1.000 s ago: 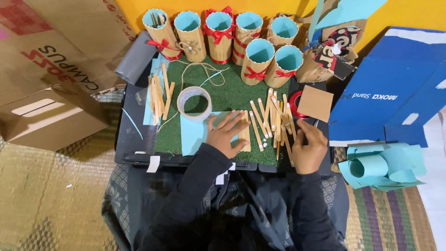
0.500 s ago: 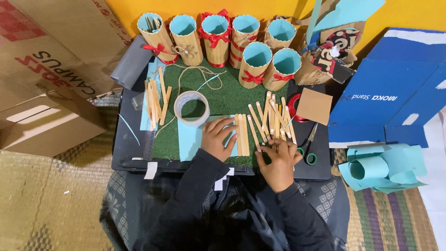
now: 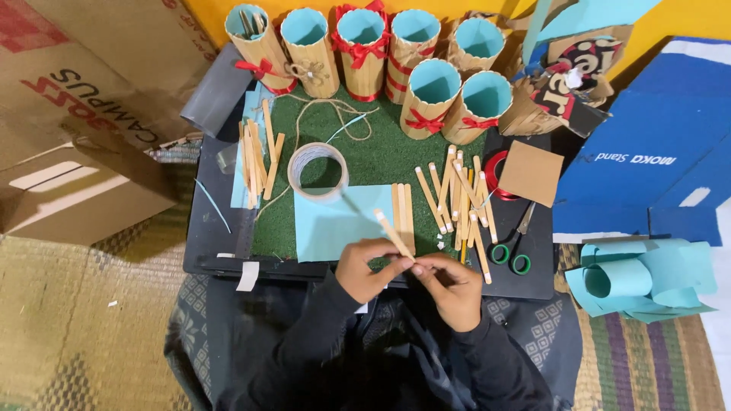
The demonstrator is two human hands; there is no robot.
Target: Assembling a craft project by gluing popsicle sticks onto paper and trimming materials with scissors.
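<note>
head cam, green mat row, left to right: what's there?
Stick pile → tape roll → blue sheet → scattered sticks → red ring → cardboard square.

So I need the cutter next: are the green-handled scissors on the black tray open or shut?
Shut: the green-handled scissors lie with both finger loops touching and blades together.

Counts, all relative to the green mat (image 3: 381, 156): 7 stick-covered cups (image 3: 361, 42) w/ blue lining along its far edge, 5 w/ red ribbon. 1 tape roll (image 3: 317, 170) on it. 1 blue sheet (image 3: 335, 228) at near edge. 1 scissors (image 3: 514, 247), 1 brown card square (image 3: 531, 173) to its right. 2 hands (image 3: 365, 268) near side.
</note>
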